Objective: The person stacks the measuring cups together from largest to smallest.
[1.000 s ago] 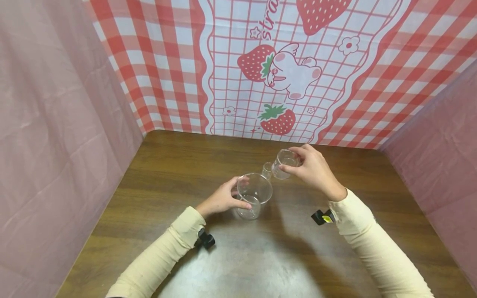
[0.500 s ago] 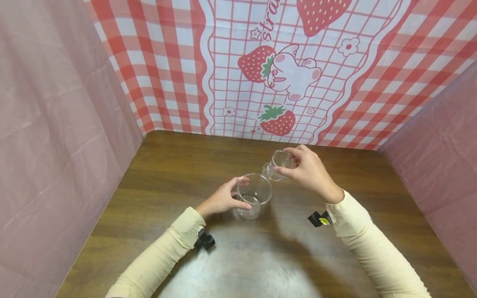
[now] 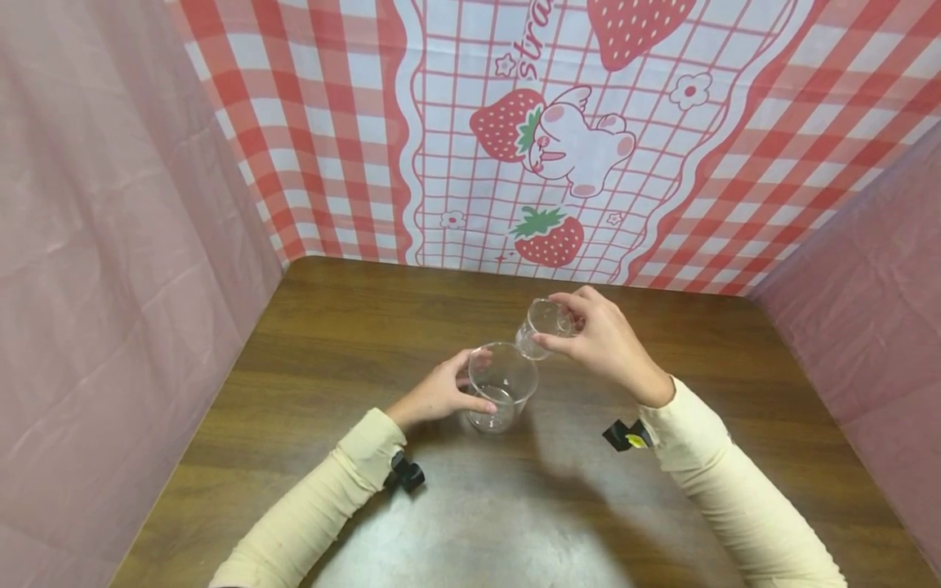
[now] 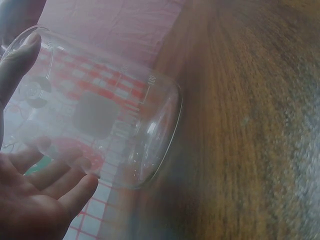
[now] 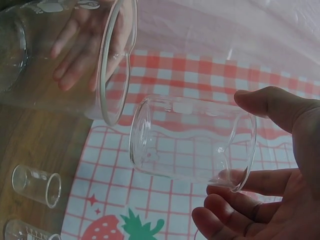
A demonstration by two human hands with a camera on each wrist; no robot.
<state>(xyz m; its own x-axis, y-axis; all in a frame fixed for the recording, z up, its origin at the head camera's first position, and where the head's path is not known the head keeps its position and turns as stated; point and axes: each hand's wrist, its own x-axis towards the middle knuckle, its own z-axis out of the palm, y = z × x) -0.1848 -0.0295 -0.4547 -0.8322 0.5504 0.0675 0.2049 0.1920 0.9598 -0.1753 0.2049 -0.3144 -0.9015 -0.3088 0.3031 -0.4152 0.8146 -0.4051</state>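
Observation:
My left hand (image 3: 439, 392) holds a large clear glass beaker (image 3: 518, 377) by its side, thumb and fingers around it. White markings show on that beaker (image 4: 132, 120) in the left wrist view; its base is at or close to the tabletop. My right hand (image 3: 606, 339) grips a smaller glass beaker (image 3: 531, 336) near its rim, between thumb and fingers. In the right wrist view, this smaller beaker (image 5: 185, 145) is off the table, its base close to the large beaker's rim but apart from it. Both beakers look empty.
Two small glass beakers, one nearer (image 5: 37, 186) and one partly cut off (image 5: 30, 231), stand on the wooden table (image 3: 353, 327). In the head view the held beaker and right hand largely hide them. A strawberry-print cloth (image 3: 353, 163) hangs behind; pink cloth (image 3: 110, 245) hangs at the sides.
My right hand has moved left and slightly toward me with the smaller beaker, bringing it near the large beaker's rim and over a small one. The left hand and large beaker stay put.

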